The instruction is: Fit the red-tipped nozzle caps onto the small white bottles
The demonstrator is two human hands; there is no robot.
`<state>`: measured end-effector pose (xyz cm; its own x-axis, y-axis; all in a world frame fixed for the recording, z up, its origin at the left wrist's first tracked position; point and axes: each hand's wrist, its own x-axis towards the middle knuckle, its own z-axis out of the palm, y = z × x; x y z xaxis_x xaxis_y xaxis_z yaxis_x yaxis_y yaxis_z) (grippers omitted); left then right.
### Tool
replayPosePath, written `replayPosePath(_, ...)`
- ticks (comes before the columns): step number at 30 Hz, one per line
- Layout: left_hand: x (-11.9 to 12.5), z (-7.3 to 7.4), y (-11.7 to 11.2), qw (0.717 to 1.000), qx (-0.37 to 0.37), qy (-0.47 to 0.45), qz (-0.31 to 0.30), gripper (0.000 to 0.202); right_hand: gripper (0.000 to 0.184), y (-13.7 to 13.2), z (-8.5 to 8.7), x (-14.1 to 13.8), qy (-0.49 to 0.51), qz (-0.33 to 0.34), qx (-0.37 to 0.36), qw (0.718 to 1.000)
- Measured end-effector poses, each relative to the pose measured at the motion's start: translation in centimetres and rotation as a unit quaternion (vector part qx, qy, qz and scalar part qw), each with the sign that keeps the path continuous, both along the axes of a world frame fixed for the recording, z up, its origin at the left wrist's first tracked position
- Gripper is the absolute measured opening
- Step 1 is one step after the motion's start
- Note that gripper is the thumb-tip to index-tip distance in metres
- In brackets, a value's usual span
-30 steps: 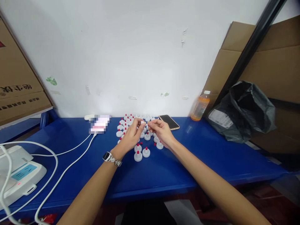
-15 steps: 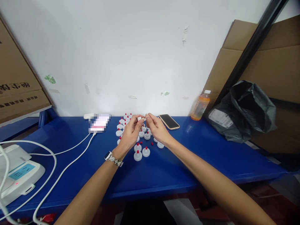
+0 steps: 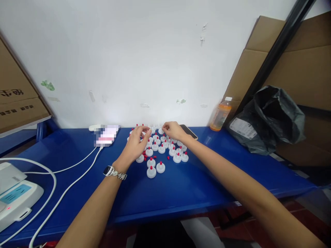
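Many white round caps with red tips stand in a loose cluster on the blue table, among them a front cap (image 3: 151, 172). My left hand (image 3: 136, 143) hovers over the left side of the cluster, its thumb and curved fingers apart, with nothing plainly held. At the back of the cluster, my right hand (image 3: 173, 131) pinches a white cap (image 3: 160, 131) with its fingertips; whether this one has a red tip is hidden. A few loose red tips (image 3: 168, 158) lie between the caps. The left hand covers some caps behind it.
A dark phone (image 3: 188, 131) lies partly behind my right hand. To the left are a lit phone (image 3: 106, 136) with a cable and a white power strip (image 3: 20, 196). An orange drink bottle (image 3: 221, 115) and a grey plastic bag (image 3: 266, 120) stand at right.
My hands were together over the cluster; they have moved apart. The left went left and its fingers spread, while the right moved slightly right, lowering a white cap at the back.
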<state>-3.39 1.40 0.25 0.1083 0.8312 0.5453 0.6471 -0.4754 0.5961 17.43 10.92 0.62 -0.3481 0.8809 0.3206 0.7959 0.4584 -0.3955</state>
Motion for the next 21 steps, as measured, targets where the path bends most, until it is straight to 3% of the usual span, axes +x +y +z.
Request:
replayPosePath(5,0.1,-0.1,-0.2,1.0,-0.01,0.025,-0.007,0.038,0.015,1.6,0.4,-1.2,-0.104,0.008,-0.038,0.994)
replayPosePath(8,-0.5,0.0,0.0,1.0,0.003,0.022,0.011,0.037,0.026,2.5,0.7,-1.9,-0.11,0.001,-0.038,0.993)
replayPosePath(12,-1.3,-0.3,0.6,0.999,0.015,0.02,0.04,0.035,0.034,3.7,0.7,-3.8,-0.093,-0.02,-0.013,0.995)
replayPosePath(16,-1.5,-0.9,0.9,0.998,0.005,0.043,0.04,0.032,0.021,4.4,0.5,-5.6,-0.071,-0.001,-0.023,0.997)
replayPosePath(21,-1.6,-0.7,0.6,0.999,0.02,0.026,0.037,0.03,0.019,2.6,1.2,-5.1,0.002,-0.005,-0.011,1.0)
